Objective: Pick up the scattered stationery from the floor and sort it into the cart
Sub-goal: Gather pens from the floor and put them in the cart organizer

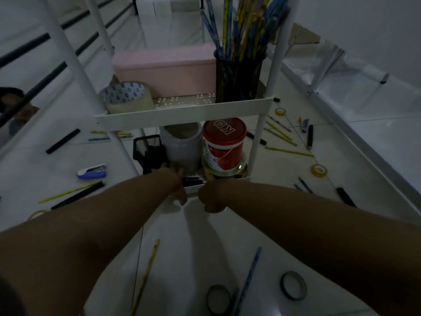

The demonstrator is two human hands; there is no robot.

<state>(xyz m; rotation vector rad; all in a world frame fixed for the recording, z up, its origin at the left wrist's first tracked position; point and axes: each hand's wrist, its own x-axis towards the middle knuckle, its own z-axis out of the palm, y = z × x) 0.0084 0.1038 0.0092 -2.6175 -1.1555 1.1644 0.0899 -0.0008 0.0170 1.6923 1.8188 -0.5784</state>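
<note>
Both my hands reach the cart's (182,115) bottom shelf: my left hand (180,183) and curled right hand (210,199) sit at its front edge; whether either grips, I cannot tell. Pencils (289,152), tape rolls (293,285) and a stapler (92,171) litter the white tiled floor (227,242) around them.

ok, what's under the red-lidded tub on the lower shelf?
The red-lidded tub sits on a roll of clear tape; only the roll's rim shows. Whatever lies inside the ring or behind it is covered by the tub and the hands.
</note>
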